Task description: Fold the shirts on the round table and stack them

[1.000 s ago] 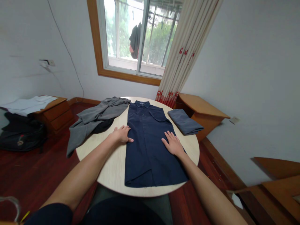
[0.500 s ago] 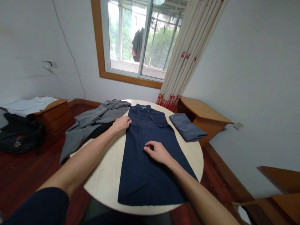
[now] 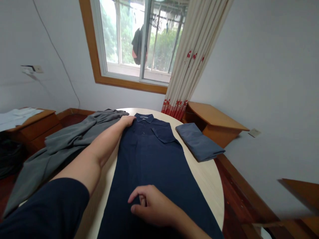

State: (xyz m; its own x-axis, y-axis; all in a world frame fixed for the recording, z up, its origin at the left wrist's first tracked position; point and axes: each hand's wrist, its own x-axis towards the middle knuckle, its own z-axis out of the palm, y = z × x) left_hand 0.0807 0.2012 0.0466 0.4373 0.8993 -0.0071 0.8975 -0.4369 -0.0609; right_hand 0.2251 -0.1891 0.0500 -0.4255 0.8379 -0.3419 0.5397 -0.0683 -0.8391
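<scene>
A navy button-up shirt (image 3: 154, 156) lies flat and narrow on a round pale wooden table (image 3: 211, 176), collar at the far end. My left hand (image 3: 127, 120) reaches far out to the shirt's left shoulder beside the collar, fingers bent onto the cloth edge. My right hand (image 3: 149, 205) rests on the near middle of the shirt, thumb and forefinger curled together in a pinch on the fabric.
A crumpled grey garment (image 3: 62, 142) hangs over the table's left side. A folded blue-grey garment (image 3: 199, 141) lies at the right rim. Low wooden cabinets stand to the right (image 3: 214, 119) and left (image 3: 32, 124). Behind are a window (image 3: 129, 39) and a curtain (image 3: 191, 56).
My left hand slid up the shirt's left edge to the shoulder. My right hand pulled back toward me down the shirt and curled from flat into a pinch. The view leaned closer.
</scene>
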